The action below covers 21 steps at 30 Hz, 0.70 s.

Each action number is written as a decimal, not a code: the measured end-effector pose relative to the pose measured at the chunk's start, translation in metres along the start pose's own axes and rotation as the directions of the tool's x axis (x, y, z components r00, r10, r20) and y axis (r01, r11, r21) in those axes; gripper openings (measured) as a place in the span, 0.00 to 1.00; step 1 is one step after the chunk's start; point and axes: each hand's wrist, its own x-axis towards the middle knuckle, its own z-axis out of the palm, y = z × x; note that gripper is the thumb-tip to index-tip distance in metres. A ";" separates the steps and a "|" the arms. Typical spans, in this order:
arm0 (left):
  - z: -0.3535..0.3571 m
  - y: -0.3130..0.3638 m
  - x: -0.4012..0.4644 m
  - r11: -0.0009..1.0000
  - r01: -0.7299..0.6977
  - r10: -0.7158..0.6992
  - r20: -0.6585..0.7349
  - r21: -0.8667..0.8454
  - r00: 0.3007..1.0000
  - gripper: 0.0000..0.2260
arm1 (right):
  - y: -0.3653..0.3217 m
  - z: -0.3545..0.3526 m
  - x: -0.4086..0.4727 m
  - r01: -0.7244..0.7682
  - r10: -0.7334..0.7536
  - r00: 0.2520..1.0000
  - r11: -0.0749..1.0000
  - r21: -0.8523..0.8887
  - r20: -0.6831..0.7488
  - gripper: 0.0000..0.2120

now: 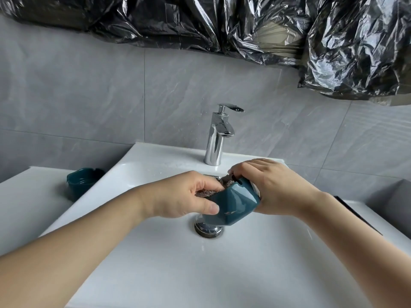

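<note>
A teal faceted ceramic cup [231,204] is held tilted over the white sink [155,274], just above the chrome drain [208,230]. My right hand [273,187] grips the cup from the right, fingers curled over its rim. My left hand [184,196] pinches a dark brown scrubbing cloth [205,192] that lies against and partly inside the cup's mouth, its thumb resting on the cup's side. The cup's inside is hidden.
A chrome faucet [216,138] stands behind the basin, no water running. A second teal dish [83,181] sits on the counter at the left. Black plastic sheeting [289,30] hangs on the grey tiled wall above. Water drops dot the basin.
</note>
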 end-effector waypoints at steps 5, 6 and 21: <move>-0.019 0.004 -0.009 0.996 0.048 -0.050 -0.028 -0.080 0.998 0.10 | -0.012 -0.017 0.026 -0.060 0.059 0.990 0.998 0.005 0.124 0.18; -0.022 0.004 -0.010 0.993 0.062 -0.065 -0.033 -0.105 0.997 0.10 | -0.014 -0.015 0.028 -0.095 0.092 0.987 0.995 0.017 0.132 0.17; -0.018 -0.007 0.005 0.954 0.223 -0.274 -0.284 -0.201 0.919 0.12 | -0.017 0.016 0.027 -0.140 0.122 0.987 0.971 0.193 0.104 0.22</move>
